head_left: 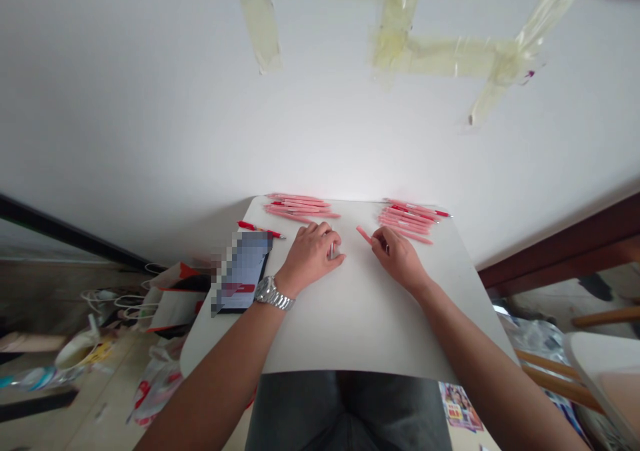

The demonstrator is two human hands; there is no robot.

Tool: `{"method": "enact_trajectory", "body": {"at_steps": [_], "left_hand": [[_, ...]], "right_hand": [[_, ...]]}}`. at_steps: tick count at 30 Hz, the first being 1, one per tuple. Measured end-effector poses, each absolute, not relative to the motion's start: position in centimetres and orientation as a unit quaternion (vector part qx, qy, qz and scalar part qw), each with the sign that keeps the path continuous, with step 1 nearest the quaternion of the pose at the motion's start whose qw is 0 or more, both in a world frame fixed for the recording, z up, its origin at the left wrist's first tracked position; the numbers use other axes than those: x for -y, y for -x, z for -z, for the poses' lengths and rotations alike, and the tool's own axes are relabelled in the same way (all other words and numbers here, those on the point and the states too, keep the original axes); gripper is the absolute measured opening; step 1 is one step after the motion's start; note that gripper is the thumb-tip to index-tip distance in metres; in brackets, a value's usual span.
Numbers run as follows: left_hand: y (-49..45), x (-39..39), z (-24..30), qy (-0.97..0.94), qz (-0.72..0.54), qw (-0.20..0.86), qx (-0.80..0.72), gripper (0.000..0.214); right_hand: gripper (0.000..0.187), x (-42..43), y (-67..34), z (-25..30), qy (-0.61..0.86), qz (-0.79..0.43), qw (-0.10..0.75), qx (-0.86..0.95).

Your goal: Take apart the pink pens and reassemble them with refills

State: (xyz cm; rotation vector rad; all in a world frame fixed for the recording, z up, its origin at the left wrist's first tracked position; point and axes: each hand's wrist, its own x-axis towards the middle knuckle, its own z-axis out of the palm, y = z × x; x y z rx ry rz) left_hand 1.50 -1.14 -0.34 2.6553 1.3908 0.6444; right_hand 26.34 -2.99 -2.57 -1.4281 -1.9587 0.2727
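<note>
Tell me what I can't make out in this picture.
All in the head view:
- Pale thing at the left hand: mostly covered by fingers.
- Pink stick in the right hand: one end hidden by fingers.
- Screened device: pixelation hides most content.
- Left pile and right pile: overlap and blur prevent exact counts.
- Legs: cut off by the bottom edge.

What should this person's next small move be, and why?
Probably bring the right hand closer to the left hand: the right hand holds a pink pen whose free end slants toward the left, the left hand holds a small pale thing too unclear to name, and a gap separates the two.
</note>
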Motion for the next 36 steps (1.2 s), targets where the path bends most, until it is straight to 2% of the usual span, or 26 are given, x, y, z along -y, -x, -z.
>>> {"method": "enact_trajectory", "body": {"at_steps": [19, 26, 36], "left_hand": [[-1.85, 0.84, 0.52, -0.854, -0.281, 0.105, -0.426, 0.019], [-1.89, 0.74, 0.72, -0.848, -0.302, 0.099, -0.423, 0.022], [-1.86, 0.58, 0.65, -0.793, -0.388, 0.171, -0.438, 0.007]], "right_hand": [[0.011, 3.45, -25.91, 2.26, 0.546, -0.158, 0.344, 0.748], [0.014, 3.42, -25.93, 2.24, 0.546, -0.188, 0.361, 0.732], [0.015, 3.36, -26.19, 2.24, 0.546, -0.173, 0.35, 0.741]]}}
